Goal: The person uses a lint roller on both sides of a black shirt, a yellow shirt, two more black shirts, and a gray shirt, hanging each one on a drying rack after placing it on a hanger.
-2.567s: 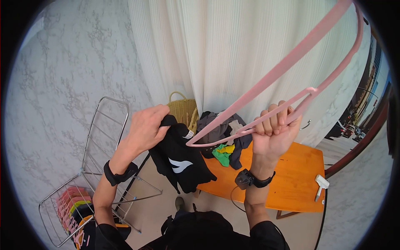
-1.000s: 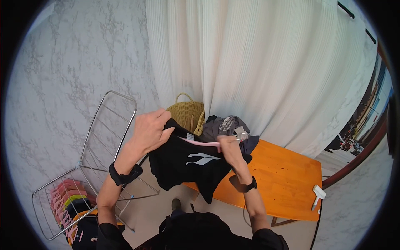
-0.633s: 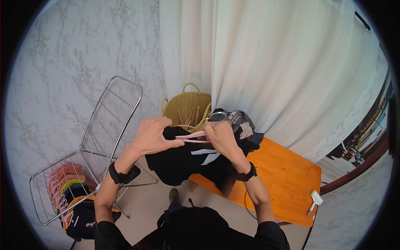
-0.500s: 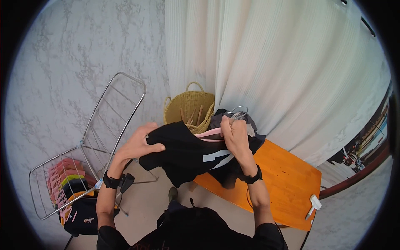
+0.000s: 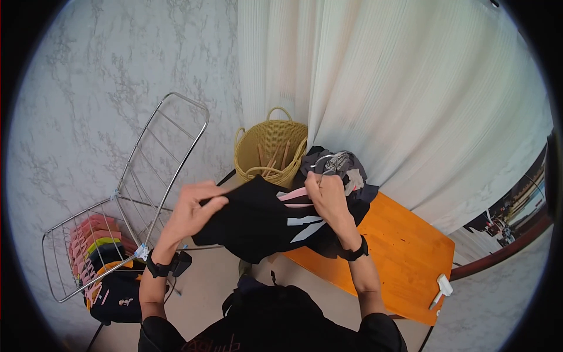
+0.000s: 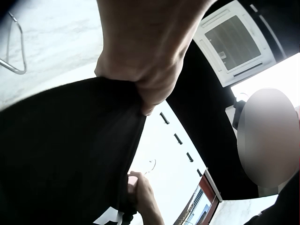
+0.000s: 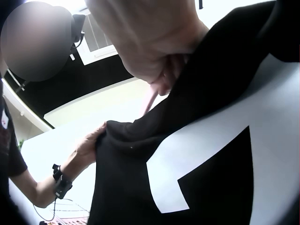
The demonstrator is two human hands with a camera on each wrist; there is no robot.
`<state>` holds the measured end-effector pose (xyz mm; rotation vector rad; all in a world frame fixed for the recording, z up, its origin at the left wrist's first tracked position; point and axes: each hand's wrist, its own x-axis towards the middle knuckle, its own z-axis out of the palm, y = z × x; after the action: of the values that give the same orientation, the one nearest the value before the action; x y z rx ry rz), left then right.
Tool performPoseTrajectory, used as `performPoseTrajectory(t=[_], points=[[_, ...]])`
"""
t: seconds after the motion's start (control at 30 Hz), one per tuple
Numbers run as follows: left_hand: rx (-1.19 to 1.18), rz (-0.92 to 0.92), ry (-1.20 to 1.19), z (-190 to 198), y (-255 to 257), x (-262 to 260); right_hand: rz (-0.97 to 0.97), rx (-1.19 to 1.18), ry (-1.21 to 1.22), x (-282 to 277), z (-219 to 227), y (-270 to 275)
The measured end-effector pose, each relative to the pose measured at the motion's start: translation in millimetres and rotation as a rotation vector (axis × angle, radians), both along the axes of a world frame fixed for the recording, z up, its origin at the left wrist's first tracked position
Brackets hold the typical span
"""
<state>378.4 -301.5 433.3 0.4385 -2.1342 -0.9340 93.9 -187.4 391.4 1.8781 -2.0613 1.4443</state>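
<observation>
A black T-shirt [image 5: 246, 220] with a white print hangs between my two hands. My left hand [image 5: 196, 208] pinches its shoulder edge between thumb and fingers; the cloth stretches taut away from that hand in the left wrist view. At the neckline my right hand [image 5: 329, 202] grips a pink hanger [image 5: 298, 192], whose metal hook rises above the fist. The rest of the hanger is hidden inside the shirt. In the right wrist view, curled fingers [image 7: 161, 84] sit right at the collar, with a bit of pink hanger showing beside them.
On the left stands a metal drying rack [image 5: 167, 176] with several garments [image 5: 99, 240] on pink hangers. A wicker basket [image 5: 270, 138] holding wooden sticks is behind the shirt. A clothes pile [image 5: 352, 170] lies at the orange table's [image 5: 404, 252] far end; a white handled tool [image 5: 443, 287] rests near its right edge.
The pink hanger, earlier held up apart at the right, has come down into the shirt's neck. My left hand has shifted left and down along the shoulder, spreading the cloth.
</observation>
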Motion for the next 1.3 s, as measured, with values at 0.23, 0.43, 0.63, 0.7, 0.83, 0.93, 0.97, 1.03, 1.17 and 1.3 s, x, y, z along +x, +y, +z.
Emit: performPoseTrajectory(t=[0.23,0.43,0.63,0.7,0.83,0.93,0.97,1.03,1.17,1.3], points=[[-0.426,0.298,-0.037,-17,-8,-6,-0.043,-0.017,-0.180,-2,19,8],[-0.685,0.341,-0.181,-14,-9,-7,-0.052,-0.047,-0.203,0,21,6],[-0.544,0.294,-0.362,-7,5,-29,-0.021,-0.021,-0.171,8,30,4],[-0.493,0.291,-0.446,-4,5,-32,0.037,0.023,-0.215,10,38,5],[-0.221,0.031,-0.370,-11,0,-22,0.196,0.092,-0.286,-19,16,7],[-0.148,0.052,-0.320,-19,6,-9,-0.018,-0.050,0.001,-47,-23,20],[-0.105,0.068,-0.260,-20,7,-6,0.081,0.194,-0.226,-67,-36,27],[-0.112,0.085,-0.284,-20,9,-1,0.251,0.396,-0.325,-92,-40,34],[-0.111,0.120,-0.322,-26,5,6,0.533,0.397,-0.455,-94,-51,35],[-0.097,0.092,-0.288,-22,9,9,0.574,0.277,-0.534,-82,-47,38]])
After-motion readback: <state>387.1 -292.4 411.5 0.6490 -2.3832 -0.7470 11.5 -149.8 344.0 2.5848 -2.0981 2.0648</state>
